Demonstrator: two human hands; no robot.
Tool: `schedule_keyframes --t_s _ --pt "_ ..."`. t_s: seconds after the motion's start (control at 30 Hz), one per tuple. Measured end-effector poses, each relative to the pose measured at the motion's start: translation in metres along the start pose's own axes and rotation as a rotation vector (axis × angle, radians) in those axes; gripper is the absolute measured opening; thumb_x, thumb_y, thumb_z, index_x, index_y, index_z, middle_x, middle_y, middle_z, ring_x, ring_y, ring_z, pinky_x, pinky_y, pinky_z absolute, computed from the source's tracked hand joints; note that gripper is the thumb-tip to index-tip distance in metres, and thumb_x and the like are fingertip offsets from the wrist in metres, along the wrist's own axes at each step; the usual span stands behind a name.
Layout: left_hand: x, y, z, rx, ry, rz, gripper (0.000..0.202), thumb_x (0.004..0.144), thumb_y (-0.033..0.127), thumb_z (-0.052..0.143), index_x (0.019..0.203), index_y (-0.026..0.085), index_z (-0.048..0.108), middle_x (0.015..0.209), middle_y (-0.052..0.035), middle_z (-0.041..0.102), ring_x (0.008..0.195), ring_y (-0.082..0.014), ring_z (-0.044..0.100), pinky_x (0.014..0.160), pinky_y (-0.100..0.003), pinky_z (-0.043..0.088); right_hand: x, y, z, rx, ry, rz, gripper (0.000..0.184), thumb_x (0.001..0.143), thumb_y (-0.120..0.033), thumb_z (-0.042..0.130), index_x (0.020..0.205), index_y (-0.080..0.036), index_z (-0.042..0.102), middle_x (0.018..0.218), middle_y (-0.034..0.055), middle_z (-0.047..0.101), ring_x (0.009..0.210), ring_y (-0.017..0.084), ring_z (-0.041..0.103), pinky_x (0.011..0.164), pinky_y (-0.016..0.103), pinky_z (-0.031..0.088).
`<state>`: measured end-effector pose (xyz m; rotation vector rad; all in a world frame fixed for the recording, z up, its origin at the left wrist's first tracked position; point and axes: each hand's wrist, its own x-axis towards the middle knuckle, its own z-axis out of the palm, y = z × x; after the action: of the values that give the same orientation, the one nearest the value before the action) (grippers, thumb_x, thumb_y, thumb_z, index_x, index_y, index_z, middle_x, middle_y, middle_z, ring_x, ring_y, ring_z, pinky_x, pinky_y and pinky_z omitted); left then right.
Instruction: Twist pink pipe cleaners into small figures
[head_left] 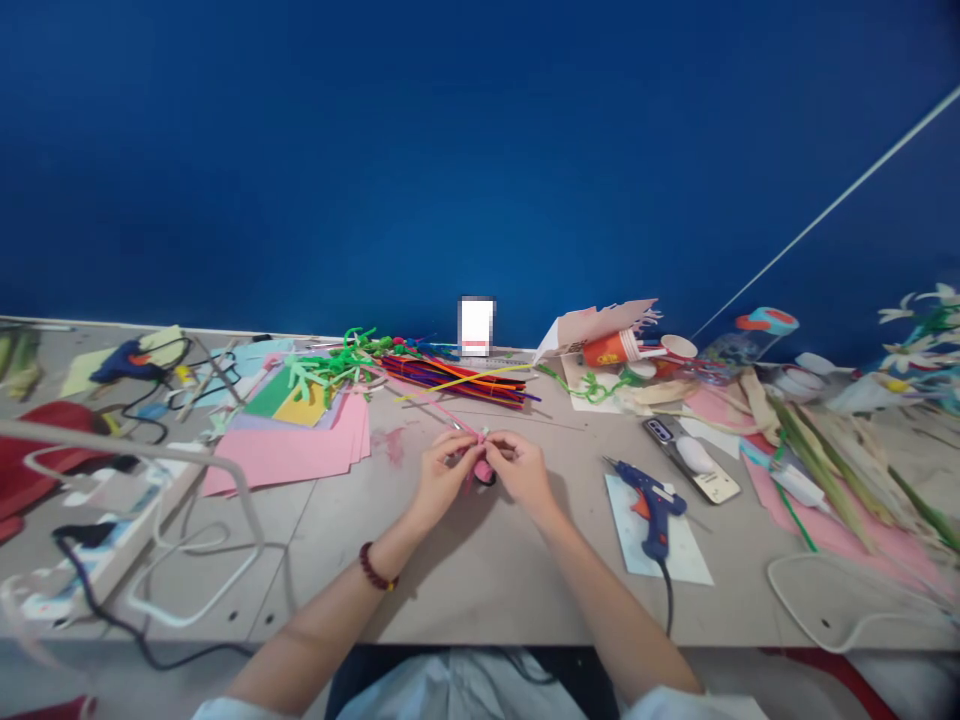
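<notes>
Both my hands meet at the middle of the table, fingertips pinched together. My left hand (448, 472), with a dark beaded bracelet on its wrist, grips a pink pipe cleaner (448, 412) whose long end sticks out up and to the left. My right hand (519, 468) pinches the same pink piece from the other side. Just below the fingertips shows a small rounded pink and dark part (486, 472); whether it is joined to the pipe cleaner I cannot tell. Beyond the hands lies a bundle of coloured pipe cleaners (457, 382), with a yellow one across it.
On the right, a blue glue gun (651, 500) rests on pale paper, near a phone (694, 462), dried leaves (825, 470) and paper cups (611, 350). To the left are pink paper sheets (292, 450), green pipe cleaner shapes (319, 375) and a power strip (112, 540) with loose cables.
</notes>
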<state>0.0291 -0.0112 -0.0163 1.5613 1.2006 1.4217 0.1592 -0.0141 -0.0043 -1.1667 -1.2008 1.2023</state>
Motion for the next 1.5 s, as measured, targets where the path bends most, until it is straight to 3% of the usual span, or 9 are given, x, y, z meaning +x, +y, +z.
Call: schedule_keyframes --t_s 0.3,0.5,0.6,0.73,0.87,1.0,1.1,1.3,1.5 --pt "-0.003 -0.003 0.004 -0.074 0.072 -0.121 0.010 0.074 0.027 0.064 0.073 0.018 0.068 0.074 -0.0033 0.064 0.070 -0.0145 0.058 0.066 -0.026 0.046 -0.003 0.004 0.002 -0.210 -0.045 -0.139 0.015 0.082 -0.030 0.050 0.078 -0.018 0.059 0.060 0.0000 0.062 0.053 0.013 0.060 0.056 0.024 0.049" --pt "-0.006 -0.003 0.012 -0.030 0.061 -0.144 0.014 0.080 0.031 0.057 0.078 0.018 0.061 0.074 -0.0013 0.061 0.068 -0.0124 0.056 0.064 -0.023 0.045 -0.005 0.006 0.005 -0.619 0.040 -0.302 0.014 0.083 -0.025 0.046 0.079 -0.020 0.059 0.077 0.0040 0.063 0.069 0.017 0.059 0.067 0.028 0.046" --pt "-0.006 -0.003 0.012 -0.085 0.075 -0.197 0.017 0.081 0.034 0.056 0.076 0.018 0.058 0.068 0.0006 0.059 0.060 -0.0104 0.053 0.060 -0.022 0.045 0.001 0.006 -0.007 -0.701 0.124 -0.316 0.012 0.080 -0.023 0.046 0.079 -0.021 0.058 0.077 0.0040 0.062 0.069 0.017 0.057 0.068 0.029 0.045" --pt "-0.001 -0.004 0.004 -0.168 0.099 -0.267 0.018 0.078 0.036 0.059 0.076 0.018 0.060 0.069 -0.0005 0.062 0.064 -0.0108 0.057 0.065 -0.023 0.047 0.015 0.004 -0.033 -0.486 0.261 -0.251 0.008 0.078 -0.027 0.048 0.077 -0.021 0.053 0.073 0.0018 0.058 0.068 0.017 0.057 0.065 0.028 0.046" --pt "0.003 -0.006 -0.001 -0.212 0.064 -0.273 0.016 0.076 0.033 0.062 0.076 0.018 0.065 0.074 -0.0030 0.067 0.070 -0.0128 0.061 0.071 -0.026 0.050 0.022 0.005 -0.040 -0.114 0.192 -0.083 0.012 0.079 -0.031 0.043 0.073 -0.022 0.047 0.063 -0.0029 0.053 0.055 0.013 0.054 0.050 0.023 0.044" --pt "0.005 -0.009 -0.001 -0.233 0.055 -0.284 0.015 0.076 0.032 0.063 0.078 0.018 0.068 0.078 -0.0045 0.070 0.071 -0.0139 0.062 0.071 -0.027 0.052 0.021 0.010 -0.033 -0.097 0.079 -0.034 0.018 0.079 -0.029 0.039 0.062 -0.022 0.042 0.049 -0.0061 0.046 0.046 0.011 0.049 0.046 0.022 0.039" --pt "0.006 -0.012 -0.002 -0.219 0.027 -0.285 0.017 0.075 0.031 0.064 0.082 0.017 0.069 0.084 -0.0066 0.071 0.075 -0.0155 0.064 0.073 -0.030 0.053 0.021 0.011 -0.030 -0.140 0.068 -0.024 0.021 0.080 -0.035 0.043 0.065 -0.021 0.048 0.051 -0.0057 0.049 0.046 0.011 0.048 0.047 0.022 0.039" --pt "0.006 -0.010 -0.006 0.035 -0.055 -0.084 0.019 0.077 0.031 0.062 0.088 0.017 0.070 0.094 -0.0089 0.069 0.088 -0.0181 0.063 0.077 -0.031 0.051 0.019 0.006 -0.028 -0.147 0.072 0.008 0.025 0.073 -0.043 0.058 0.076 -0.018 0.061 0.071 0.0028 0.064 0.061 0.014 0.058 0.050 0.022 0.041" --pt "0.006 0.004 -0.009 0.055 -0.031 0.046 0.018 0.079 0.032 0.060 0.083 0.018 0.070 0.085 -0.0072 0.067 0.080 -0.0158 0.060 0.065 -0.026 0.050 0.016 0.003 -0.024 0.057 -0.037 0.056 0.030 0.066 -0.044 0.069 0.074 -0.020 0.054 0.057 -0.0046 0.055 0.045 0.009 0.047 0.044 0.021 0.037"
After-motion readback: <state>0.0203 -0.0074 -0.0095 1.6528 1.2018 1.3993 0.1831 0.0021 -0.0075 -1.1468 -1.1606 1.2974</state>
